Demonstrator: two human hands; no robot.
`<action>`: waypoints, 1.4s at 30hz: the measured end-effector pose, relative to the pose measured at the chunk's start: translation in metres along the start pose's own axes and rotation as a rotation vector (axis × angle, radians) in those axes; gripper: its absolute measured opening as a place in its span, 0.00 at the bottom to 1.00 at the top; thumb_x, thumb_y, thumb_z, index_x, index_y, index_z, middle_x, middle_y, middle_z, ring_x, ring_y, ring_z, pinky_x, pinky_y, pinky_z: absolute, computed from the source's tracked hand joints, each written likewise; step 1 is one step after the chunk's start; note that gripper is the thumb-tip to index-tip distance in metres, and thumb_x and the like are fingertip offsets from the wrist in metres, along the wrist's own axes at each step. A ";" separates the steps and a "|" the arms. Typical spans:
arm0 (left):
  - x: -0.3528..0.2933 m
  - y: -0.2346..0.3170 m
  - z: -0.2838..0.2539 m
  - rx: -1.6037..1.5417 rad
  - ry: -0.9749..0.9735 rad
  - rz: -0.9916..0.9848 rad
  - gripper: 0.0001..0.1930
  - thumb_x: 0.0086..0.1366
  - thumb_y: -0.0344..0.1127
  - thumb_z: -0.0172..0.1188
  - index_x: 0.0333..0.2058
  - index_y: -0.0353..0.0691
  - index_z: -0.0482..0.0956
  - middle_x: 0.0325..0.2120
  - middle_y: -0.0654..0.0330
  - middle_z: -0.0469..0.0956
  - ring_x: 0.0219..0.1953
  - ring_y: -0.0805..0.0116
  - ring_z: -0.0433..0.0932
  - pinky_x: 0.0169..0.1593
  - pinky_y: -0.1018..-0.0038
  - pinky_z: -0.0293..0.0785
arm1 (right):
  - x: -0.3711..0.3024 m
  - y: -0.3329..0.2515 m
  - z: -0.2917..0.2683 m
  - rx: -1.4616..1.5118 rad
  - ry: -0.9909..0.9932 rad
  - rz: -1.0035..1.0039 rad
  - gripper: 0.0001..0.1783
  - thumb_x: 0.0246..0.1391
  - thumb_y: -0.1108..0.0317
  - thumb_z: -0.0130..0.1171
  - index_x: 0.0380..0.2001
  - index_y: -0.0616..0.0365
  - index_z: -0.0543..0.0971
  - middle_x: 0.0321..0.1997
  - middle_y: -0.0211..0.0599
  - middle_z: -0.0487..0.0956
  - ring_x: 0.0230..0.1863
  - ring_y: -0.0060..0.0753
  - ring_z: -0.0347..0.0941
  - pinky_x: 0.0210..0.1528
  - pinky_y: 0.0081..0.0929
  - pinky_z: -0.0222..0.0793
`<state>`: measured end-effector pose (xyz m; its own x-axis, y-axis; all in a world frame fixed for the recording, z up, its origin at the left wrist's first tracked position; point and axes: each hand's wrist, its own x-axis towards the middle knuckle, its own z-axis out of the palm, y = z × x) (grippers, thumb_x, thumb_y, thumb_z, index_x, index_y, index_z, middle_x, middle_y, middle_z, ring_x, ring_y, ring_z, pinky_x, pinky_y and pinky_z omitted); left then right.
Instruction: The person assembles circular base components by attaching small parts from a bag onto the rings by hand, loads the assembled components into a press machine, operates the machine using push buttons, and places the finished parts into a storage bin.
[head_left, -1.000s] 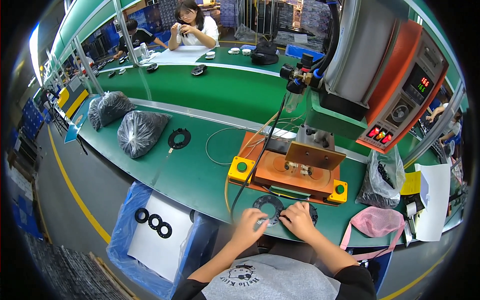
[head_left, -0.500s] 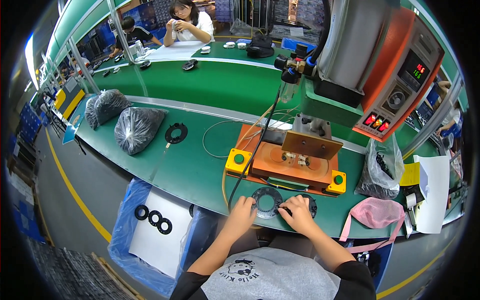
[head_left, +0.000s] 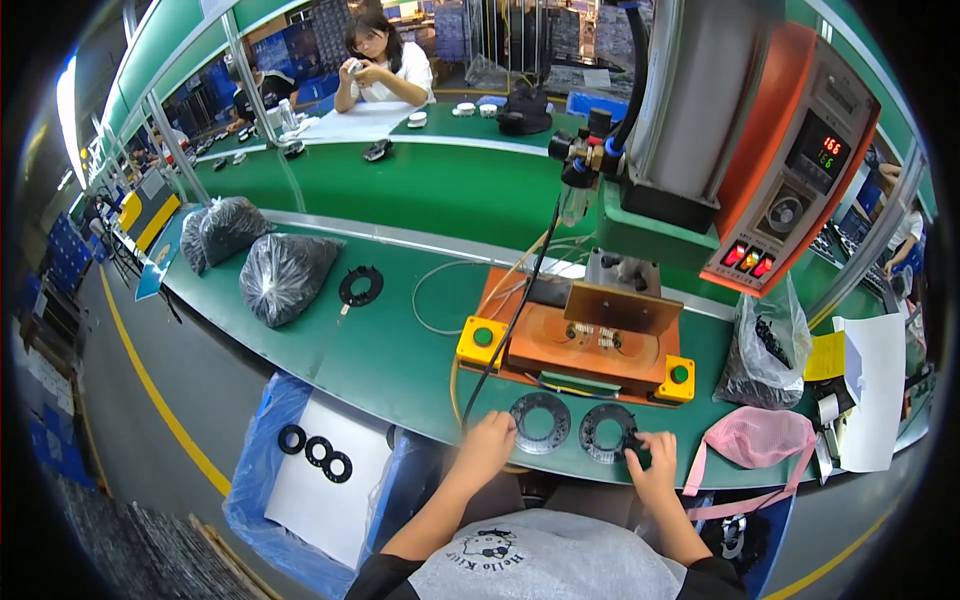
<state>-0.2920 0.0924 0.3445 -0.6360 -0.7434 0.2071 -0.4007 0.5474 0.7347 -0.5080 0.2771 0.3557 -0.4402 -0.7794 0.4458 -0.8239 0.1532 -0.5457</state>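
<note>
Two flat dark rings lie side by side near the front edge of the green bench, a left ring (head_left: pixel 561 426) and a right ring (head_left: pixel 588 436). My left hand (head_left: pixel 487 444) is by the left ring's outer edge with its fingers curled together; what they hold, if anything, is hidden. At the right ring's right side, my right hand (head_left: pixel 655 464) pinches a small black part (head_left: pixel 635 449), whose shape is mostly covered by the fingers. Just beyond the rings stands an orange press base (head_left: pixel 590 352) with a metal plate above it.
Yellow button boxes (head_left: pixel 482 342) flank the press base. Bags of black parts (head_left: pixel 288 280) lie left; another bag (head_left: pixel 768 350) and a pink mesh cap (head_left: pixel 758 437) lie right. A blue-lined bin (head_left: pixel 255 500) holds black rings. Across the bench sits a co-worker (head_left: pixel 385 75).
My right hand has moved right, from between the two rings to the right ring's outer side, uncovering that ring. My left hand stays beside the left ring, fingers more curled. The view has shifted slightly.
</note>
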 end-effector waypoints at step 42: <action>0.122 0.045 -0.055 -0.074 -0.146 0.060 0.04 0.57 0.26 0.56 0.29 0.29 0.72 0.16 0.60 0.73 0.17 0.77 0.72 0.22 0.79 0.67 | 0.098 0.006 -0.037 0.046 0.173 -0.060 0.03 0.43 0.73 0.58 0.25 0.59 0.75 0.26 0.36 0.74 0.33 0.39 0.67 0.38 0.32 0.61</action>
<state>-0.3515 0.0049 0.4382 -0.7483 -0.6438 0.1598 -0.3131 0.5551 0.7706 -0.5691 0.2242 0.4219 -0.4487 -0.6695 0.5920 -0.8353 0.0787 -0.5441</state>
